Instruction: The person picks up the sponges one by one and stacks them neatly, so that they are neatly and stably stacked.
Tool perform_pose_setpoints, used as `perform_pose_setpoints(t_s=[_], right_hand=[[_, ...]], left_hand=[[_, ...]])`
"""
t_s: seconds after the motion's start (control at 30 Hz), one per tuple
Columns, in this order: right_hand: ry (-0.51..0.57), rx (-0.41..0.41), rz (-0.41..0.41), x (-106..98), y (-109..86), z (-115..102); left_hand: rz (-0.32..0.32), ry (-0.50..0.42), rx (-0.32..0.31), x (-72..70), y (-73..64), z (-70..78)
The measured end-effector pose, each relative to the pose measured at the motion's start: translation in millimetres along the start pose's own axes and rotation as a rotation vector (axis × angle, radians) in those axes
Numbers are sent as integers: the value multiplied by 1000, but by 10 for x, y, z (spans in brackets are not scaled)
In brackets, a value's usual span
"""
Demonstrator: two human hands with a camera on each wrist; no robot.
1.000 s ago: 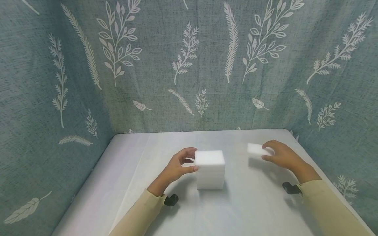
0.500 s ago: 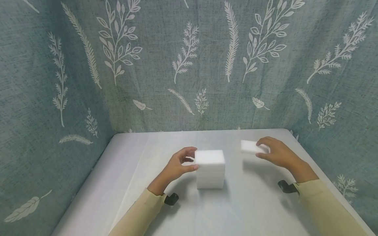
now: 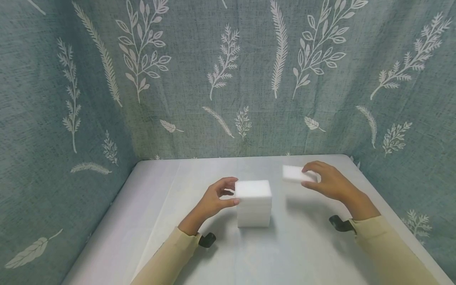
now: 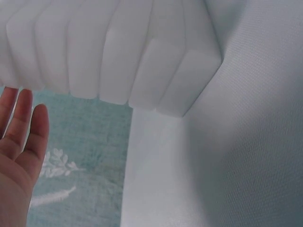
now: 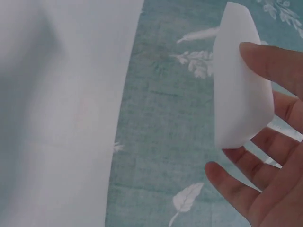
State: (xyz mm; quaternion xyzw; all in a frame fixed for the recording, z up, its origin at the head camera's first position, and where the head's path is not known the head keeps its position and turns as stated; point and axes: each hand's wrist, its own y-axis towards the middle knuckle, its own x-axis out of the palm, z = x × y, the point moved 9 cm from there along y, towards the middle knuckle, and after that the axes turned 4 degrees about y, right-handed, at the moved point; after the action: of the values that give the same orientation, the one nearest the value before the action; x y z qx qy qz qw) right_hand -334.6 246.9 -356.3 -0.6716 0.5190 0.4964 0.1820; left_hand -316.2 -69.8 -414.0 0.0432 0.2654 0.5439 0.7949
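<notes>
A stack of several white sponge blocks [image 3: 253, 204] stands upright on the white table. My left hand [image 3: 216, 200] is at the stack's upper left side, thumb tip at the front corner and index fingertip at the back corner. In the left wrist view, the fairly straight fingers [image 4: 37, 130] reach the blocks' edges; the thumb is out of sight there. To the right, my right hand [image 3: 329, 180] pinches a single white sponge block [image 3: 293, 173] by its right end, above the table. The right wrist view shows the thumb on one face of this block [image 5: 239, 90] and fingers behind it.
The white table [image 3: 192, 261] carries the stack near its middle. A green-blue cloth with pale leaf prints [image 3: 249, 71] hangs behind the table and along both sides. Each wrist bears a small black device [image 3: 340, 223].
My right hand has carried its sponge block to the left and slightly up in view, closer to the stack. My left hand and the stack have stayed in place.
</notes>
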Motion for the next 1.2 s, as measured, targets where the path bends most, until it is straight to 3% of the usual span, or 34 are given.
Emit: perform_pose_setpoints(t_s=[0.2,0.8,1.2], right_hand=[[23,-63,31,-23,53,-191],[98,-180,80,-1,93,-630],[172,-305,118,156,108,-890]], left_hand=[[3,-25,-3,-2,3,0],[7,9,4,-23,-5,30],[-17,-35,0,-21,24,22]])
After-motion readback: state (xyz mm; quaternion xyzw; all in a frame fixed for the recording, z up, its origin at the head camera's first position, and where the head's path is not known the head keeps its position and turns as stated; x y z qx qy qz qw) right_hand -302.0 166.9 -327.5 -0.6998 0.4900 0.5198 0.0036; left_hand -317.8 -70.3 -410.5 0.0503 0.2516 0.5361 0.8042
